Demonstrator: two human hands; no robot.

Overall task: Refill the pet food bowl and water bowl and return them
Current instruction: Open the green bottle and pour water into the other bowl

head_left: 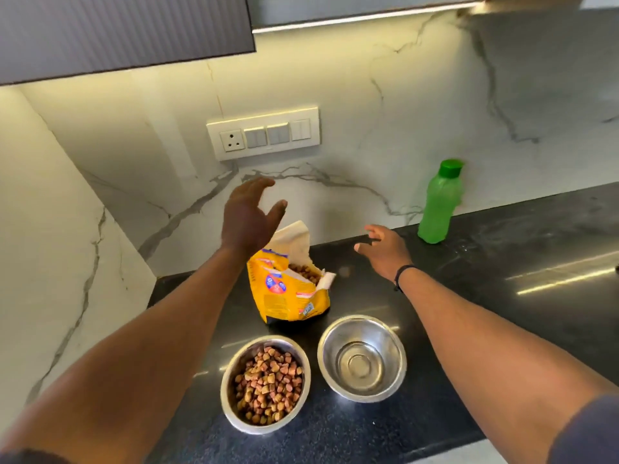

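On counter (502,296): 2 bowls, kibble bowl (265,383), empty bowl (362,358); 1 bag (289,289); 1 bottle (439,202). Left hand (249,219), right hand (385,249): fingers spread, empty.

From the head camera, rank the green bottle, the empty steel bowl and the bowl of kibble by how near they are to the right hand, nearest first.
From the right hand:
1. Green bottle, upright by the wall, to its right.
2. Empty steel bowl, toward the counter's front edge, below the hand.
3. Bowl of kibble, front left, beside the empty bowl.
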